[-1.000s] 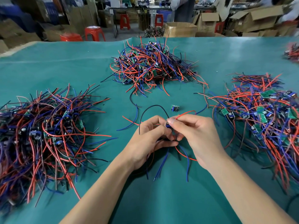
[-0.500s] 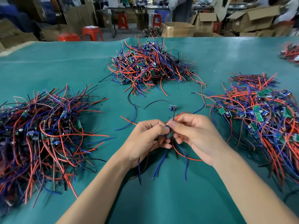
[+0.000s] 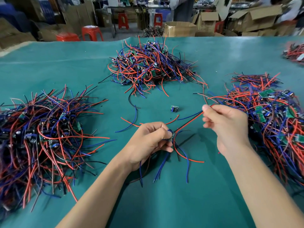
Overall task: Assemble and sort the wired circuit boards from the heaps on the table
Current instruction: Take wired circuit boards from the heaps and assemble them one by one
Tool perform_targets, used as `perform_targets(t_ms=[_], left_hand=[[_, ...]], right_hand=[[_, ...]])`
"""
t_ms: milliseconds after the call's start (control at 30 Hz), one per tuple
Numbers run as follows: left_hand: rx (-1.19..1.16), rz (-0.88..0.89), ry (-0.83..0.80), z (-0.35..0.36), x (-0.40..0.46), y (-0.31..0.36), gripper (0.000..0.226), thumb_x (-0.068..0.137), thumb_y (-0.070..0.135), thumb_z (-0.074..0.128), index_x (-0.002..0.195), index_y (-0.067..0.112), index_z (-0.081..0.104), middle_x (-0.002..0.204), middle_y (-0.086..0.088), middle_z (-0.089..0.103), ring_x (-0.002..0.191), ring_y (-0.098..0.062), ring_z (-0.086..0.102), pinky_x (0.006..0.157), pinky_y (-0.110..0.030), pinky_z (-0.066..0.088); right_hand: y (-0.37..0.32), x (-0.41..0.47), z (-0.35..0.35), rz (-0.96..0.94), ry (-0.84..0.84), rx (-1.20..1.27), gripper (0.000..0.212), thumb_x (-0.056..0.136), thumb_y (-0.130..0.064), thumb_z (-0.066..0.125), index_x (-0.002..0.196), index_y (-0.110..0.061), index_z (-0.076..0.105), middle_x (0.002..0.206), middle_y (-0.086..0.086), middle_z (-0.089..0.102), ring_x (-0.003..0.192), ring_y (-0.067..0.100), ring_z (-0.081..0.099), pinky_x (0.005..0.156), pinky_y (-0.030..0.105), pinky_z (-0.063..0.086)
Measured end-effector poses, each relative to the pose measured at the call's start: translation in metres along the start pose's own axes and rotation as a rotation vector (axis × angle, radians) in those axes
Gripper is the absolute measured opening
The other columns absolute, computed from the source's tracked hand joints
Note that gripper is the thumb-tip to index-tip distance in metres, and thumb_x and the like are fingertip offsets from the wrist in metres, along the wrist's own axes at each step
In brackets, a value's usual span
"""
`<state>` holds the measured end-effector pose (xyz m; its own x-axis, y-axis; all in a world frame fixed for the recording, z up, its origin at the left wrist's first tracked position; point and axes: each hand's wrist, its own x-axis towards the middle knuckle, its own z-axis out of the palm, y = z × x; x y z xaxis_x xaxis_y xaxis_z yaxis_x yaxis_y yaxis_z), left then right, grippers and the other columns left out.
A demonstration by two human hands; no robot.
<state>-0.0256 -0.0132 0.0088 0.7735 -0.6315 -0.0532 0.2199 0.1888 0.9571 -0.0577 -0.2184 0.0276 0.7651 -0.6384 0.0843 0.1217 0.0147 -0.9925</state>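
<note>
Pinched in the left hand, a small circuit board sits low over the table; its red and black wires run taut, up and rightward, to the right hand, which pinches their far end. Heaps lie around, the right heap nearest that hand.

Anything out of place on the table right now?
One small circuit board lies alone on the green table, between the far heap and the hands, apparently without wires. A few loose wires lie scattered near it, outside any heap.
</note>
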Motion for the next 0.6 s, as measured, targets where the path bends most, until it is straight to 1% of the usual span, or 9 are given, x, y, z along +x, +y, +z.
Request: perform_targets(t_ms=[133, 200, 233, 300, 367, 400, 467, 533, 600], left_hand=[[-0.048, 0.009, 0.018, -0.002, 0.0, 0.001, 0.018, 0.082, 0.011, 0.066, 0.066, 0.016, 0.059, 0.065, -0.006, 0.049, 0.067, -0.018, 0.059, 0.065, -0.028, 0.055], [-0.1, 0.027, 0.033, -0.003, -0.001, 0.002, 0.012, 0.087, 0.013, 0.072, 0.083, 0.008, 0.062, 0.074, -0.01, 0.057, 0.075, -0.02, 0.062, 0.066, -0.027, 0.056], [-0.117, 0.039, 0.042, -0.003, -0.001, 0.002, 0.014, 0.088, 0.014, 0.069, 0.092, 0.003, 0.062, 0.078, -0.012, 0.06, 0.078, -0.021, 0.062, 0.067, -0.027, 0.056], [-0.147, 0.055, 0.062, -0.002, -0.001, 0.001, 0.024, 0.089, 0.012, 0.063, 0.105, -0.004, 0.06, 0.083, -0.014, 0.063, 0.081, -0.022, 0.064, 0.067, -0.026, 0.057], [-0.154, 0.066, 0.083, -0.002, 0.0, 0.0, 0.027, 0.091, 0.008, 0.061, 0.11, -0.01, 0.059, 0.09, -0.019, 0.067, 0.086, -0.025, 0.065, 0.068, -0.026, 0.057], [-0.142, 0.072, 0.092, -0.003, 0.0, -0.001, 0.027, 0.091, 0.007, 0.061, 0.111, -0.012, 0.06, 0.095, -0.022, 0.068, 0.088, -0.027, 0.065, 0.069, -0.026, 0.058], [-0.108, 0.096, 0.122, -0.004, 0.001, -0.001, 0.026, 0.09, 0.009, 0.063, 0.107, -0.011, 0.064, 0.096, -0.026, 0.069, 0.086, -0.028, 0.067, 0.07, -0.026, 0.058], [-0.034, 0.123, 0.153, -0.004, 0.003, -0.003, 0.022, 0.093, 0.009, 0.062, 0.102, -0.01, 0.067, 0.091, -0.027, 0.068, 0.082, -0.026, 0.066, 0.067, -0.025, 0.057], [0.066, 0.143, 0.172, -0.002, 0.003, -0.006, 0.021, 0.098, 0.009, 0.058, 0.098, -0.008, 0.07, 0.081, -0.021, 0.066, 0.076, -0.024, 0.062, 0.065, -0.024, 0.056]], right_hand=[[-0.005, 0.012, -0.011, 0.054, 0.265, 0.325, 0.015, 0.095, -0.003, 0.068, 0.081, -0.009, 0.066, 0.063, 0.001, 0.064, 0.053, 0.008, 0.059, 0.056, 0.02, 0.05], [-0.007, 0.012, -0.012, 0.024, 0.311, 0.299, 0.016, 0.097, -0.004, 0.065, 0.082, -0.011, 0.064, 0.069, 0.007, 0.063, 0.053, 0.01, 0.059, 0.053, 0.022, 0.049], [-0.006, 0.009, -0.008, 0.01, 0.261, 0.229, 0.018, 0.097, -0.007, 0.064, 0.08, -0.012, 0.064, 0.068, 0.008, 0.063, 0.051, 0.012, 0.058, 0.048, 0.023, 0.046], [-0.002, -0.006, 0.006, 0.015, 0.0, 0.047, 0.024, 0.096, -0.015, 0.067, 0.072, -0.012, 0.068, 0.06, 0.008, 0.064, 0.046, 0.016, 0.056, 0.038, 0.023, 0.039], [0.001, -0.025, 0.023, 0.001, -0.319, -0.172, 0.029, 0.091, -0.034, 0.07, 0.07, -0.014, 0.073, 0.059, 0.004, 0.067, 0.049, 0.018, 0.06, 0.038, 0.025, 0.038], [0.003, -0.033, 0.029, -0.046, -0.418, -0.274, 0.03, 0.086, -0.046, 0.071, 0.072, -0.019, 0.075, 0.062, 0.002, 0.07, 0.052, 0.017, 0.063, 0.041, 0.024, 0.041], [0.004, -0.042, 0.035, -0.15, -0.449, -0.377, 0.034, 0.075, -0.058, 0.07, 0.078, -0.026, 0.076, 0.067, -0.003, 0.073, 0.06, 0.014, 0.069, 0.052, 0.025, 0.049], [0.004, -0.043, 0.035, -0.159, -0.398, -0.361, 0.035, 0.07, -0.06, 0.071, 0.078, -0.026, 0.076, 0.068, -0.005, 0.074, 0.063, 0.011, 0.07, 0.061, 0.03, 0.054], [0.006, -0.043, 0.035, -0.109, -0.369, -0.355, 0.039, 0.066, -0.062, 0.072, 0.076, -0.025, 0.075, 0.065, -0.006, 0.073, 0.06, 0.007, 0.066, 0.06, 0.031, 0.049]])
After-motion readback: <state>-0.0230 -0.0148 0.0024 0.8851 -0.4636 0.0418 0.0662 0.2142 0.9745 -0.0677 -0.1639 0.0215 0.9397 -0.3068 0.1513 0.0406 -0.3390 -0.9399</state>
